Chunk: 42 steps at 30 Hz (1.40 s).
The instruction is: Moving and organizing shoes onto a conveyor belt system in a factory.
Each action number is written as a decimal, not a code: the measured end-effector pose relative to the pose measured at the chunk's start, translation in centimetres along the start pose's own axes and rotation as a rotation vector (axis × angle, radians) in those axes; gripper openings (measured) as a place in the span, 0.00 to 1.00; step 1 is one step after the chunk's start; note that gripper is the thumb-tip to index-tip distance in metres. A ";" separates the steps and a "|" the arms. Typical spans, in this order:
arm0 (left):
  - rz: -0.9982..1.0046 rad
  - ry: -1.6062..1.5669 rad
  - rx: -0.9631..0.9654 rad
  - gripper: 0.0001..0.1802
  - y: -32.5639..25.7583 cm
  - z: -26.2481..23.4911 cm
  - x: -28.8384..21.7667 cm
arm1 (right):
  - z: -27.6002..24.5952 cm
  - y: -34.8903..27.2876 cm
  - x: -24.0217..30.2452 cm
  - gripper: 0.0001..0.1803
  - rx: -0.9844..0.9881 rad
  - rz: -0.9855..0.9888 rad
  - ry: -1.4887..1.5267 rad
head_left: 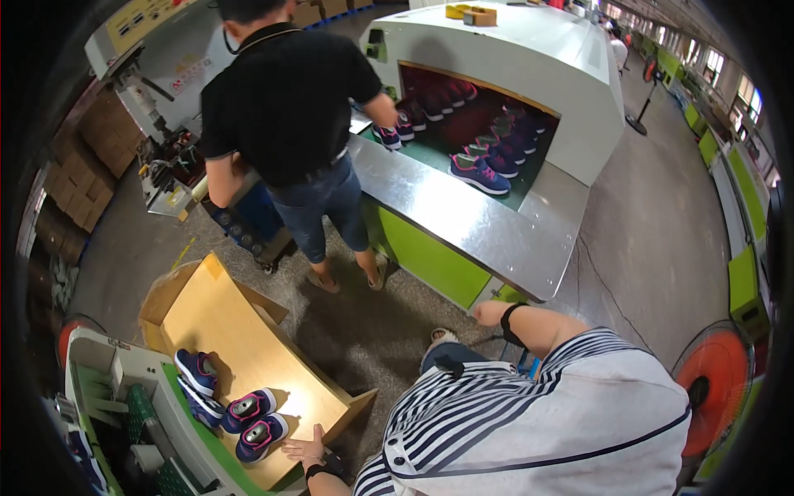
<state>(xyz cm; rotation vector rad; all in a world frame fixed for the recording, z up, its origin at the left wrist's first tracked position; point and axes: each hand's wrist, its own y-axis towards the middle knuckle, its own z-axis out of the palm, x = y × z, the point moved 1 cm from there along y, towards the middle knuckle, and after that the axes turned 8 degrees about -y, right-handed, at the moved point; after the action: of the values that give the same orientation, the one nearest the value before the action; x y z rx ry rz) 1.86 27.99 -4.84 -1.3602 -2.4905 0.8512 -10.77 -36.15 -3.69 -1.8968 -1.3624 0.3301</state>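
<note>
My left hand (304, 447) rests with its fingers spread on the near edge of a tilted wooden board (248, 331). Just left of it sits a navy sneaker with a pink-lined collar (261, 437), and a similar sneaker (247, 409) lies behind that one. Farther left, a navy shoe with a white sole (196, 372) leans over another navy shoe (201, 403). On the right, my right hand (494, 312) hangs in a loose fist near the front corner of a metal-topped conveyor table (463, 223). Nothing shows in its curled fingers.
A co-worker in a black shirt (281, 107) stands ahead, reaching toward sneakers (481, 174) lined up in rows at a white tunnel machine (513, 50). A green-edged machine (132, 372) adjoins the board. An orange fan (718, 388) stands at right; stacked cartons (83, 182) are far left.
</note>
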 end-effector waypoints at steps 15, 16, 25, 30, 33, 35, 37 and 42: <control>0.283 1.120 -0.661 0.56 -4.9 9.8 5.8 | -11.8 9.4 -20.4 0.14 -0.768 0.314 1.085; 0.297 1.036 -0.577 0.55 -5.1 9.2 4.0 | -11.5 11.8 -25.9 0.14 -0.893 0.420 0.978; -0.089 0.135 0.079 0.45 -16.5 7.9 -8.8 | -18.9 21.5 -34.5 0.25 -0.632 0.581 1.618; -0.291 -0.559 -0.001 0.37 -25.0 11.5 -13.3 | -26.3 16.1 -24.3 0.54 -0.859 0.797 1.725; -0.305 -0.567 0.086 0.40 -24.9 12.2 -17.2 | -28.0 16.8 -28.8 0.36 -1.295 0.378 1.546; -0.369 -0.481 0.200 0.38 -25.7 13.5 -17.7 | -33.2 15.8 -22.6 0.30 -1.407 0.332 0.851; -0.278 -0.430 0.151 0.35 -25.5 16.2 -18.4 | -36.4 15.1 -15.2 0.24 -1.446 -0.348 0.598; 0.286 -0.903 0.008 0.44 -23.3 11.1 -28.0 | -36.2 12.2 1.3 0.24 -0.830 -0.978 0.257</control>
<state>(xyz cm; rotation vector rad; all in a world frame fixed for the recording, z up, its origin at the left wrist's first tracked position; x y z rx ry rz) -3.54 -9.00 2.31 -1.5945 -2.8883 1.8814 19.96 -52.23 12.42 -1.4742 -2.2158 -1.0574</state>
